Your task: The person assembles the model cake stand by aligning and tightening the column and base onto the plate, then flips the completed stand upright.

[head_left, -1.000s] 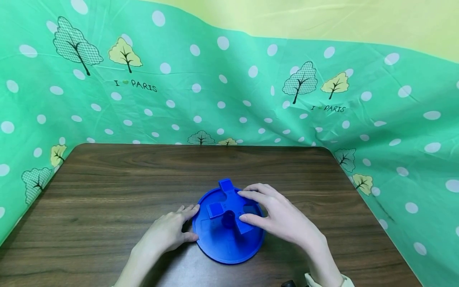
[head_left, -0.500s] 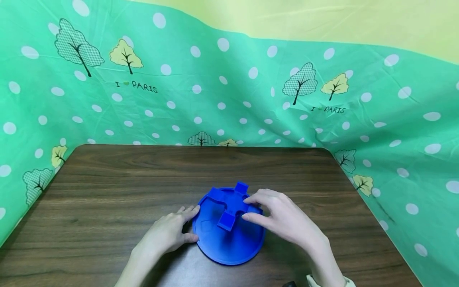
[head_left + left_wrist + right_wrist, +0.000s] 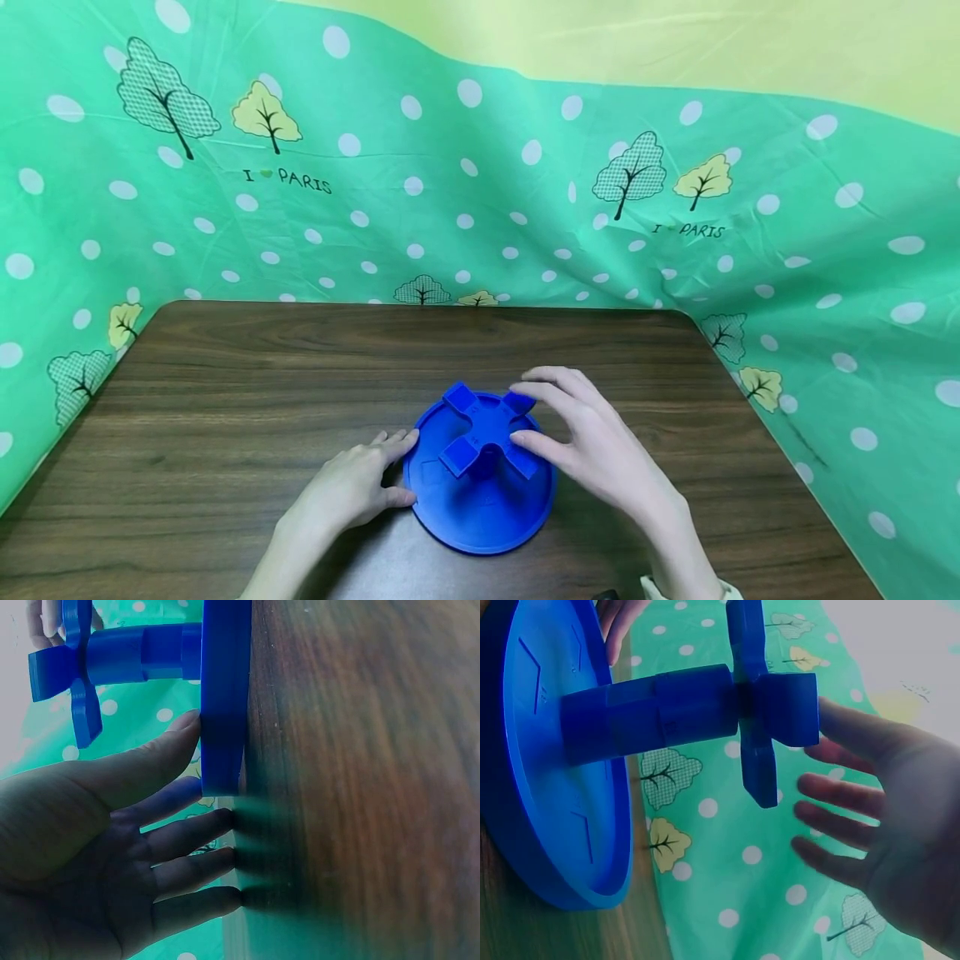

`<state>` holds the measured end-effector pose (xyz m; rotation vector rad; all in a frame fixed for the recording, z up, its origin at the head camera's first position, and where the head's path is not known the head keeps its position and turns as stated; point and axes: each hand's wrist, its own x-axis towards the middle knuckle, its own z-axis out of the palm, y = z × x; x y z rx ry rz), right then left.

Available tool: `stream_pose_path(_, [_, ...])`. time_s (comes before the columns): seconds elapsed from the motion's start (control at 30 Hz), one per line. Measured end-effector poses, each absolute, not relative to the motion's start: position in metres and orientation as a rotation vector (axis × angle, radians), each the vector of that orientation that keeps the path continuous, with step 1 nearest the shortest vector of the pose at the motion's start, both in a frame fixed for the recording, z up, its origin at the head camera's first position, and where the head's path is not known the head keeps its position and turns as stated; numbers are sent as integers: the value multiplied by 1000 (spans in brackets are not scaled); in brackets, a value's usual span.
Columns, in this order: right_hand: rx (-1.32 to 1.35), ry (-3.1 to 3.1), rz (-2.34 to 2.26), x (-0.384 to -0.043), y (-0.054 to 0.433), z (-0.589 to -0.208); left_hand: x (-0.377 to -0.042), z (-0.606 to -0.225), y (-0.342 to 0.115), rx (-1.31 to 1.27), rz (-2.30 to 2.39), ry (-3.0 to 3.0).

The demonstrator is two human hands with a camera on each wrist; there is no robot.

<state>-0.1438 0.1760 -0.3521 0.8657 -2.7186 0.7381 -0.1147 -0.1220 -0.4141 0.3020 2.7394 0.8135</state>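
Note:
A round blue base [image 3: 480,529] with a raised rim lies flat on the wooden table. From its centre rises a thick blue post [image 3: 641,712], topped by a blue cross-shaped piece [image 3: 489,423] with flat, bent arm ends. My left hand [image 3: 348,483] rests at the base's left rim, thumb and fingers extended along it; the left wrist view shows the thumb [image 3: 180,731] against the rim. At the cross's right side, my right hand [image 3: 600,437] has its thumb and fingers spread around one arm. In the right wrist view its lower fingers [image 3: 836,821] are loosely extended, holding nothing.
The brown wood-grain table [image 3: 285,375] reaches back to a green dotted cloth [image 3: 465,167] with printed trees, hung behind and at the sides. A small dark object [image 3: 606,595] shows at the bottom edge, near the right sleeve [image 3: 723,590].
The cross has turned about the post, its arms now pointing diagonally. My right hand has shifted and its fingers have spread from the cross. The left hand and base have stayed put.

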Motion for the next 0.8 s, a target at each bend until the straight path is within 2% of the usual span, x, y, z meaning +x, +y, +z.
stream_pose_path(0.27, [861,-2929,713,-140,173,-354,-115,-414,-122,300,795,2741])
stream_pose_path(0.8, [818,-2921,712,-139,176,-353,-115,-414,-121,293,777,2744])
